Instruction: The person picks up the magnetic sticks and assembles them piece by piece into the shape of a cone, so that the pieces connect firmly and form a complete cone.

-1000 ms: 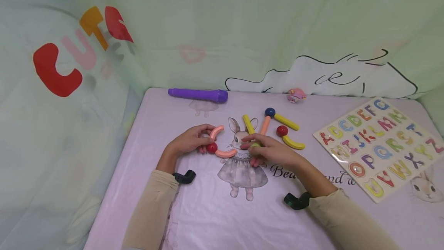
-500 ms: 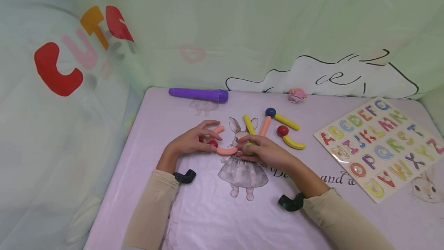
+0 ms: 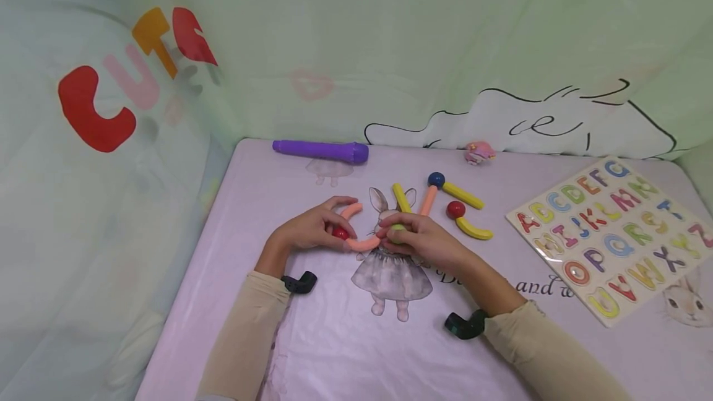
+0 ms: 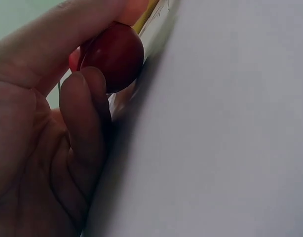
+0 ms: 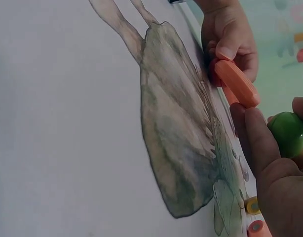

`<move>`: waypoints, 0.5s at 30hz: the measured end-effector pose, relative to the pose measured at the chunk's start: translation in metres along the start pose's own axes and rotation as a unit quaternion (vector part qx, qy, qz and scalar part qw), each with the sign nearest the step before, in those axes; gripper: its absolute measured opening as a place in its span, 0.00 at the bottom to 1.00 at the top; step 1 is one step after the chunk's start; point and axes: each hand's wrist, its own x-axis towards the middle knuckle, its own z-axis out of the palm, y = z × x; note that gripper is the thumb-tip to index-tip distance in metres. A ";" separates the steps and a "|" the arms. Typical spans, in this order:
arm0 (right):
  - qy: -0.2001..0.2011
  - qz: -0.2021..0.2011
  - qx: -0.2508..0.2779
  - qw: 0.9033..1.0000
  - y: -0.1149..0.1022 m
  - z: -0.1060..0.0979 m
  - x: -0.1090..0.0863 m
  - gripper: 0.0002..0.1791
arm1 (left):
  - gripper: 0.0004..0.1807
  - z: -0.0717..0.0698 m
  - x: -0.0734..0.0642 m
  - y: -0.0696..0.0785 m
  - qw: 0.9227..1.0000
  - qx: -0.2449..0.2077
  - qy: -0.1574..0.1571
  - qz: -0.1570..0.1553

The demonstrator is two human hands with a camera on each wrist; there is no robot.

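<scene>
Red ball (image 3: 340, 233), glossy and round, sits left of centre, with one curved orange stick (image 3: 351, 210) on its far side and another, the near curved stick (image 3: 364, 244), extending right. The left hand (image 3: 312, 226) pinches the ball, its fingers partly hiding it. To the right, the right hand (image 3: 431, 241) grips a shiny green ball (image 3: 398, 232), fingertips at the near curved stick's right end; from the head view it hides the near end of a straight yellow stick (image 3: 401, 198). Farther right lie a blue ball (image 3: 436, 179), a second red ball (image 3: 455, 209) beside a curved yellow stick (image 3: 474, 229), and an alphabet board (image 3: 557, 286). A purple microphone (image 3: 320, 150) lies far left.
</scene>
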 end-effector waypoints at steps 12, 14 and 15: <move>0.002 0.007 -0.007 1.000 0.006 0.002 0.008 0.24 | 0.10 -0.001 -0.001 0.000 0.999 0.039 -0.020 -0.002; 0.012 0.010 -0.028 0.999 0.007 0.002 0.009 0.23 | 0.10 -0.001 -0.001 0.000 0.999 0.042 -0.021 -0.001; 0.018 0.011 -0.042 0.999 0.007 0.001 0.010 0.23 | 0.10 -0.002 -0.001 -0.001 0.999 0.044 -0.020 0.000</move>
